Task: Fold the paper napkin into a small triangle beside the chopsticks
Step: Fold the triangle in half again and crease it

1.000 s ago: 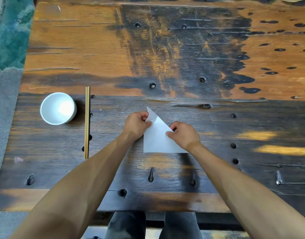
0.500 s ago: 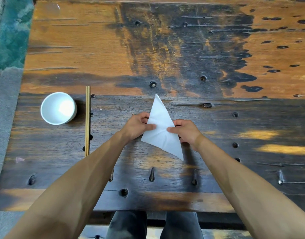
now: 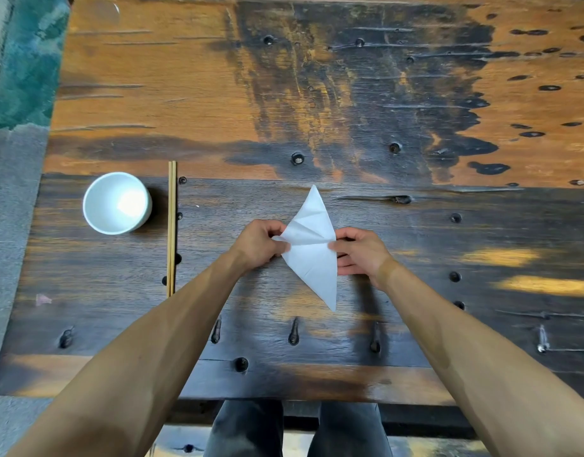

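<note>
A white paper napkin (image 3: 312, 252), folded into a long triangle with a creased upper half, hangs a little above the dark wooden table (image 3: 317, 110) in the middle. One tip points away from me, the other toward me. My left hand (image 3: 259, 244) pinches its left corner. My right hand (image 3: 359, 255) pinches its right edge, fingers partly under the paper. A pair of wooden chopsticks (image 3: 171, 229) lies straight on the table, well to the left of the napkin.
A white bowl (image 3: 117, 202) stands left of the chopsticks near the table's left edge. The tabletop has round bolt heads and slots. A teal rug (image 3: 23, 61) and grey floor lie beyond the left edge. My knees show below the front edge.
The napkin has been lifted off the table and turned from lying flat to a long diagonal, tips pointing away and toward me. Both hands shifted their grip to its side corners.
</note>
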